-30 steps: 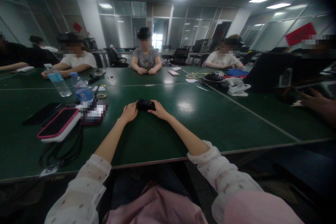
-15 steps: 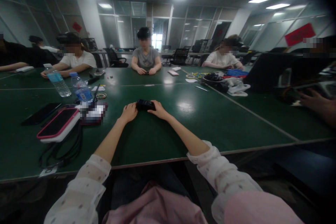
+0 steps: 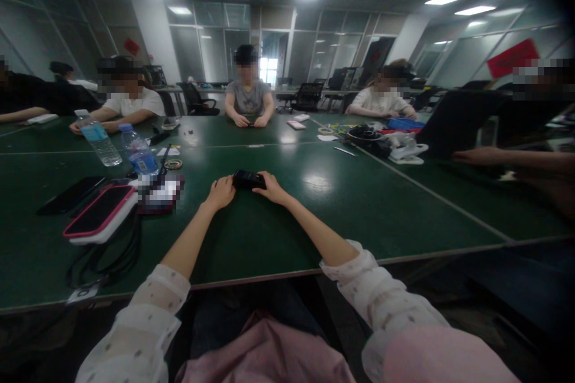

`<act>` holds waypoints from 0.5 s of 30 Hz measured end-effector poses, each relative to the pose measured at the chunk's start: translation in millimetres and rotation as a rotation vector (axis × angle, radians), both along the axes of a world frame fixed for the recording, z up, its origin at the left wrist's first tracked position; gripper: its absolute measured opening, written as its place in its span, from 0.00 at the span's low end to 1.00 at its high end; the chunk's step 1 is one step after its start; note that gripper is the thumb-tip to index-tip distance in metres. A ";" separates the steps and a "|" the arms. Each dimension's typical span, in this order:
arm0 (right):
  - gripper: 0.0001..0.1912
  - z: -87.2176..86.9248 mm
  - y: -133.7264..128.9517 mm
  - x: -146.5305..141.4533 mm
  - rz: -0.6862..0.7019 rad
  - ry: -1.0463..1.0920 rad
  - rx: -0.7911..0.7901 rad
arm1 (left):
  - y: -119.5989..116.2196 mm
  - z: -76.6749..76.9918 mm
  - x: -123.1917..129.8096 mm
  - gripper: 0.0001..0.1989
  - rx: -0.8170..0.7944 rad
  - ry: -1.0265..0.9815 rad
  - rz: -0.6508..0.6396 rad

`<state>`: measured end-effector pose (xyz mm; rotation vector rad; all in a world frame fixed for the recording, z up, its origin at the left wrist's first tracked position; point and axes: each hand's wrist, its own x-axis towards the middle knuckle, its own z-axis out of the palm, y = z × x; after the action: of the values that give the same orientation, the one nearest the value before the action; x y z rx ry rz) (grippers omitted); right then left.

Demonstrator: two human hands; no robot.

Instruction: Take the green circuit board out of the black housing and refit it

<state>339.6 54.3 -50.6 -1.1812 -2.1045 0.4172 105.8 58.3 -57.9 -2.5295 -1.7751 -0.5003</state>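
Note:
A small black box-shaped object [image 3: 248, 179] rests on the green table [image 3: 269, 233] between my hands; its exact kind is too dark to make out. My left hand [image 3: 221, 192] grips its left end, fingers curled against the side. At the other end, my right hand [image 3: 273, 187] holds it with thumb and fingers closed around the right edge. Both forearms reach forward over the table's near edge.
To the left lie a pink-framed phone [image 3: 101, 210] on a white block, a dark phone [image 3: 70, 195], black cords and two water bottles [image 3: 142, 152]. Cables and a white clamp-like item [image 3: 406, 149] sit at right. Several people sit around the table.
My hands and the black object stay in place. At the far right, another person's arm has moved up and reaches further left over the table.

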 end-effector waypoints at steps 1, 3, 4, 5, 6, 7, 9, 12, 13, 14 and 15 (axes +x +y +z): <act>0.30 -0.1 0.3 -0.4 -0.008 -0.004 0.001 | 0.1 -0.1 0.1 0.24 0.004 0.006 0.001; 0.30 -0.1 0.7 -1.2 -0.022 -0.014 0.006 | 0.4 -0.7 0.3 0.25 0.010 0.018 0.002; 0.30 -0.1 0.8 -1.5 -0.025 -0.018 0.009 | 0.6 -1.1 0.4 0.25 0.014 0.023 0.004; 0.30 -0.1 0.8 -1.7 -0.024 -0.019 0.010 | 0.7 -1.5 0.3 0.25 0.016 0.025 0.005; 0.31 0.0 0.7 -1.8 -0.023 -0.018 0.010 | 0.8 -1.9 0.3 0.25 0.018 0.025 0.006; 0.31 0.1 0.5 -1.7 -0.022 -0.014 0.009 | 0.9 -2.2 0.1 0.25 0.020 0.025 0.005; 0.30 0.5 -0.3 -1.6 -0.021 -0.004 0.007 | 0.9 -2.6 -0.2 0.24 0.022 0.021 0.000; 0.30 1.7 -2.2 -1.2 -0.013 0.019 -0.007 | 0.4 -2.3 -0.6 0.24 0.013 0.009 -0.005; 0.30 2.2 -2.9 -1.0 -0.010 0.028 -0.012 | 0.0 -2.0 -0.6 0.24 0.011 0.003 -0.007; 0.30 2.8 -3.4 -0.9 -0.008 0.038 -0.017 | -0.5 -1.6 -0.6 0.25 0.010 -0.001 -0.010; 0.30 3.3 -3.8 -0.7 -0.006 0.047 -0.022 | -1.2 -1.1 -0.6 0.25 0.011 -0.005 -0.013</act>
<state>338.8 50.5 -47.3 -1.1788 -2.0610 0.4622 105.2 57.2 -58.9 -2.5359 -1.7535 -0.5157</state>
